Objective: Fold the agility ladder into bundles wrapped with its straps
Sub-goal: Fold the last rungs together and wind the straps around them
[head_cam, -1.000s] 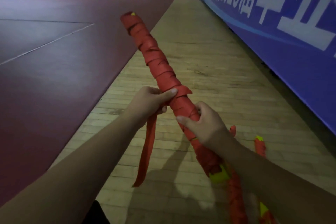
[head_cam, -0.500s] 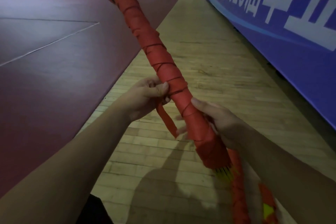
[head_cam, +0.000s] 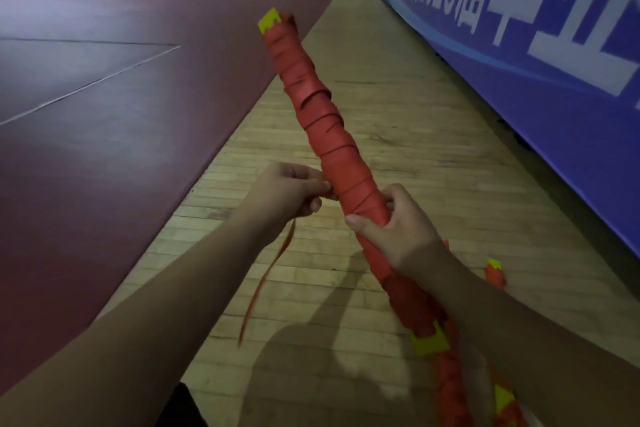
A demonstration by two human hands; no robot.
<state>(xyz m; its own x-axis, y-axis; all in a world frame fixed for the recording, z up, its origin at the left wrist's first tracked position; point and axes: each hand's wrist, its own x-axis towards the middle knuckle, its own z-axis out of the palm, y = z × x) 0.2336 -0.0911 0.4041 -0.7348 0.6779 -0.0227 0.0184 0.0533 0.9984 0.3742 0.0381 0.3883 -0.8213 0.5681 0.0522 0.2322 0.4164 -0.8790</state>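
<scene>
Head view: a long red bundle (head_cam: 332,135) of the agility ladder is held up in the air over the wooden floor (head_cam: 398,80). It is tilted, with its top end pointed up and away and its low end down by the right arm. A red strap (head_cam: 266,284) is wound round and round it. A yellow rung tip (head_cam: 269,20) is seen at the top end, and another yellow tip (head_cam: 427,343) at the low end.

The bundle is gripped by the right hand (head_cam: 398,232), with the fingers and thumb curled round its lower half. The strap is pinched by the left hand (head_cam: 294,191) right beside the bundle, a little higher than the right hand. The free end of the strap hangs down below the left hand.

A second wrapped bundle (head_cam: 495,274) is seen lying on the wooden floor, near the edge by the blue banner (head_cam: 554,97). More red ladder parts (head_cam: 450,392) are seen under the right arm. On the left, the wooden floor is met by a dark red court (head_cam: 104,149).
</scene>
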